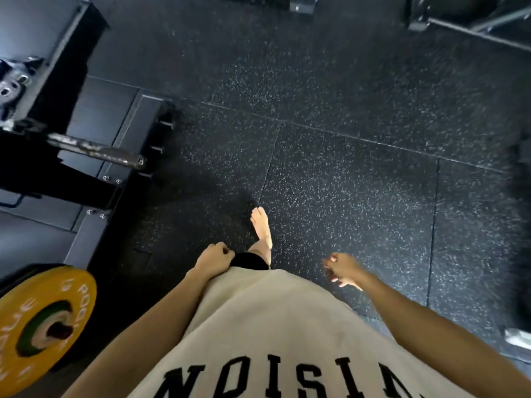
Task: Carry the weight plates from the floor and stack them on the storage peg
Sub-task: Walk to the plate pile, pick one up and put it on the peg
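Both hands hold nothing. My left hand (214,258) hangs with loosely curled fingers by the hem of my beige shirt. My right hand (343,268) swings out to the right, its fingers also loosely curled. A yellow weight plate (71,300) stands on edge at the lower left, with a smaller green plate (31,337) against its face around a dark hub. A bare steel peg (97,152) juts out from the black rack (86,193) on the left. No loose plate shows on the floor in front of me.
Black speckled rubber floor tiles (344,182) stretch ahead, and my bare foot (261,225) steps forward on them. Dark plates (11,84) hang on the rack at the upper left. Black equipment frames (459,21) stand at the far right, and a dark blurred object (521,225) lies along the right edge.
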{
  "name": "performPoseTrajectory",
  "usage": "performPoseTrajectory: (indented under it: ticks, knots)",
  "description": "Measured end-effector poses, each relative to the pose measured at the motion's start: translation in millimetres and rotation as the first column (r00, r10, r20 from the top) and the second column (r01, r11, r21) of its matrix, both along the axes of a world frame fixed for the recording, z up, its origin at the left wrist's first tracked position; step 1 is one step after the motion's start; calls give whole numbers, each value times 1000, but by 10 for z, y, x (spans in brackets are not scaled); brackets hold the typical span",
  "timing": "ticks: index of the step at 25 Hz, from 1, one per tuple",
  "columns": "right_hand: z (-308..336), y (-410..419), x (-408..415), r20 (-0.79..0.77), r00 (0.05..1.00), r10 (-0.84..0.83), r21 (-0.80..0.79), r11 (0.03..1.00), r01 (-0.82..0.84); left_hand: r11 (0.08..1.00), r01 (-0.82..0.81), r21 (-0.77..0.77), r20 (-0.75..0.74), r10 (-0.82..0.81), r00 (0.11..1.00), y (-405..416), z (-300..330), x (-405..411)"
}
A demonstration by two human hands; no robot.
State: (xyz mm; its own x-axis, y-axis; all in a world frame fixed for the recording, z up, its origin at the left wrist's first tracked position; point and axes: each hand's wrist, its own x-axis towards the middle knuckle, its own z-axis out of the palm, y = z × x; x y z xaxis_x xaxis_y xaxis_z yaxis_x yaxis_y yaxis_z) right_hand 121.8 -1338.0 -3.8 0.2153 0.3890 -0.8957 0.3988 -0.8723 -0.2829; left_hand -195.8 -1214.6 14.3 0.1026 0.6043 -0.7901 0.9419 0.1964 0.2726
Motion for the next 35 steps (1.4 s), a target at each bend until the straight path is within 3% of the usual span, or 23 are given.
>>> performPoseTrajectory:
  ticks: [4,9,12,17,20,23,27,30,35]
  knots:
    - [-70,1018,316,21,1000,-22,12,1000,22,992,-74,-103,21,77,997,964,-172,319]
    - [115,2581,788,109,991,-75,114,991,63,995,-84,-62,61,87,994,2563,-10,580]
    - [225,3453,965,53,983,-176,165,972,165,995,-92,-48,46,94,994,3356,0,658]
    - [108,4907,1238,26,993,-117,165,980,111,972,-204,-117,43,210,977,4564,-138,917]
    - [103,5885,1464,23,999,-44,208,977,39,963,-228,-143,3,231,973,5185,-167,1031]
    - [237,7039,1666,30,993,112,135,984,-115,945,-320,-67,-33,318,948,5874,-82,1129]
    - [395,8531,1671,43,965,259,90,961,-262,845,-534,32,-33,535,844,6689,-31,1132]
    - [329,9479,1461,45,926,374,58,925,-377,793,-608,-29,-48,607,793,7226,-207,1070]
    - [246,11127,738,50,887,460,7,887,-461,779,-616,-120,-47,615,787,8530,-375,578]
